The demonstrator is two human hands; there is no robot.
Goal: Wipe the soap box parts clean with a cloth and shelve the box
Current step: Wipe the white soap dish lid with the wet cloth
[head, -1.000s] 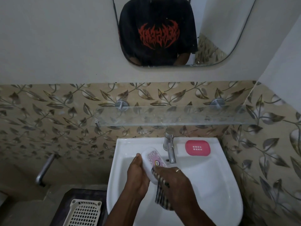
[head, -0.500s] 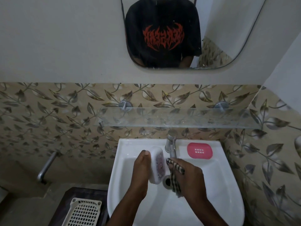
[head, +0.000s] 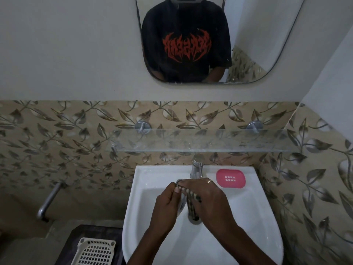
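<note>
A white washbasin (head: 248,217) carries everything. Over its bowl the left hand (head: 168,203) grips the white soap box lid (head: 181,204), mostly hidden edge-on between the hands. The right hand (head: 206,197) presses a checked cloth (head: 192,205) against it. The pink perforated soap box tray (head: 230,178) lies at the basin's back right corner, beside the tap (head: 196,167). No writing is readable on either part.

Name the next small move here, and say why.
Probably keep rubbing the checked cloth along the white soap box part. The left hand holds that part over the sink, the right hand presses the cloth to it, and the pink part lies untouched on the rim; the glass shelf is bare.
</note>
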